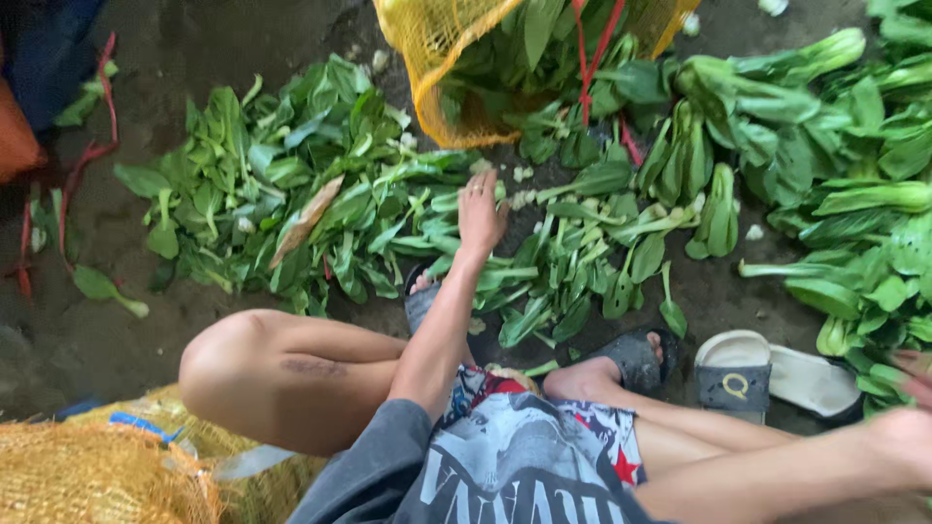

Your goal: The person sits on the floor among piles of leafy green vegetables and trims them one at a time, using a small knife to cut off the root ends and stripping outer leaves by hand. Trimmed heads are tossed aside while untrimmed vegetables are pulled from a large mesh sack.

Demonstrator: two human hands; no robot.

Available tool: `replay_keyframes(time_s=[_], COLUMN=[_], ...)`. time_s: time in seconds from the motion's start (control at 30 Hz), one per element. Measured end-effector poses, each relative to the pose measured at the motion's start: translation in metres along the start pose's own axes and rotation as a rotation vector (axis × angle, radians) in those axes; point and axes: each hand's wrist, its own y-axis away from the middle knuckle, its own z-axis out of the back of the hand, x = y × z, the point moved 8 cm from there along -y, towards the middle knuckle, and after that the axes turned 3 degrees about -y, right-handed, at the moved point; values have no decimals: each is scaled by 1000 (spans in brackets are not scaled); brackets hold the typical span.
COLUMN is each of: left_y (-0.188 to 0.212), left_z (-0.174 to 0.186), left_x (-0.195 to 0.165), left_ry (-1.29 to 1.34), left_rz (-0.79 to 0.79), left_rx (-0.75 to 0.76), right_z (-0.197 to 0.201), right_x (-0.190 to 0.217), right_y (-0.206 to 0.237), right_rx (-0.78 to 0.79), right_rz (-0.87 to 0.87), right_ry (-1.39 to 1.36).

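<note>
I squat over wet ground strewn with leafy greens. My left hand (481, 215) reaches forward with its fingers apart and its fingertips on the loose trimmed leaves (320, 194) in the middle pile. It grips nothing that I can see. Whole bok choy heads (718, 209) lie to the right of that pile. My right hand (911, 386) is blurred at the right edge, next to more bok choy (864, 281), and its grip cannot be made out. My feet in dark sandals (636, 359) stand just behind the leaves.
A yellow mesh sack (442, 68) holding greens lies open at the top. Another yellow mesh sack (97, 475) sits at the bottom left. A white and grey slipper (767, 374) lies by my right foot. Red strings (92, 146) trail on the left.
</note>
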Motion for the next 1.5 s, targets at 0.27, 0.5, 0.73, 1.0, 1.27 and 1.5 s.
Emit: replay_keyframes(time_s=[0.27,0.5,0.73,1.0,1.27,1.5], left_y=[3,12,32,33,29,41], left_z=[-16,-11,-35,-25,-22,-52], left_x=[21,-40,-71,-88,-76,-72], left_ry=[38,960,1179,1100,1028,990], left_rz=[179,53,164,-27,104,73], left_rx=[315,297,569,555,609,669], right_z=[-246,-323,-316,-302,-288,-300], right_x=[-18,-24,-7,-27,-93,-81], right_y=[133,182,171,169,173,175], right_rx=[812,970,944,972,1115,994], right_rz=[-164,-66,-47,-50,-319,-316], right_ry=[532,552,652,558,238,179])
